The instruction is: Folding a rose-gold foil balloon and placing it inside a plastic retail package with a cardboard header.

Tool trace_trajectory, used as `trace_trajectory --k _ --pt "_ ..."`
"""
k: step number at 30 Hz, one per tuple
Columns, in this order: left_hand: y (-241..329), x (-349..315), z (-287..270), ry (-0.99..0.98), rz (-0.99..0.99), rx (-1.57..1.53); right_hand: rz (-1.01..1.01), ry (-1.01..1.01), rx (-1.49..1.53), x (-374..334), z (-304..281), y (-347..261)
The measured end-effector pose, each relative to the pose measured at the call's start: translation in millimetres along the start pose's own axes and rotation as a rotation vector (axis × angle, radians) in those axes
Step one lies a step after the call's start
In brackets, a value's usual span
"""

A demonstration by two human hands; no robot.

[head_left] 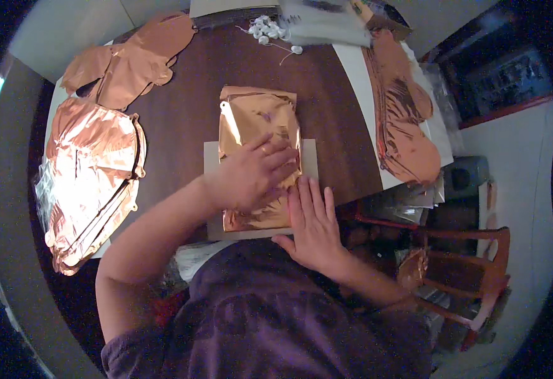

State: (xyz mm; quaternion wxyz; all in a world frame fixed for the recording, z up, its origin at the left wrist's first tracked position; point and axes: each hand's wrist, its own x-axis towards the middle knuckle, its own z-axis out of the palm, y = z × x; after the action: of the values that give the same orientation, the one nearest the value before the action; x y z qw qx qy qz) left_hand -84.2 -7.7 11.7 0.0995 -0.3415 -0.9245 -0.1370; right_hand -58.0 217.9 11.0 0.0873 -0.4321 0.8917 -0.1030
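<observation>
- Brown table (175,126) around my work; cardboard (310,158) lies under the copper foil (243,126), centred before me.
- My left hand (254,174) rests on it, fingers loosely bent; my right hand (314,224) lies open at its edge.
- It seems nearly flat; wrinkles remain.

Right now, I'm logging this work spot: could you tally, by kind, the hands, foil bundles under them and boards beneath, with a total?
Hands: 2 (left hand, right hand)
Copper foil bundle: 1
Pale board: 1
Total: 4
</observation>
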Motion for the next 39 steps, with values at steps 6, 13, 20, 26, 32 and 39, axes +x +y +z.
trace_trajectory --k 6,13,20,26,32,39 --pt "-57.3 30.1 -4.5 0.181 -0.030 0.020 -0.015 0.018 -0.027 -0.1 1.8 -1.2" --pt "-93.1 -3.8 -39.4 0.400 -0.958 -0.230 -0.003 0.011 -0.011 -1.3 3.4 -0.3" --pt "-101.1 21.7 -58.6 0.120 -1.038 -1.079 -0.008 0.024 -0.032 -0.8 1.1 -0.2" --pt "-95.4 29.7 -63.0 0.315 -0.611 -1.070 0.005 0.001 -0.033 0.5 3.4 1.3" --pt "-104.0 -6.1 -51.7 0.605 -0.502 -0.553 -0.014 0.024 -0.040 -0.9 0.4 -1.7" --pt "-63.5 -63.3 -15.0 0.579 -0.819 -0.485 -0.024 0.019 -0.043 -2.2 3.1 0.6"
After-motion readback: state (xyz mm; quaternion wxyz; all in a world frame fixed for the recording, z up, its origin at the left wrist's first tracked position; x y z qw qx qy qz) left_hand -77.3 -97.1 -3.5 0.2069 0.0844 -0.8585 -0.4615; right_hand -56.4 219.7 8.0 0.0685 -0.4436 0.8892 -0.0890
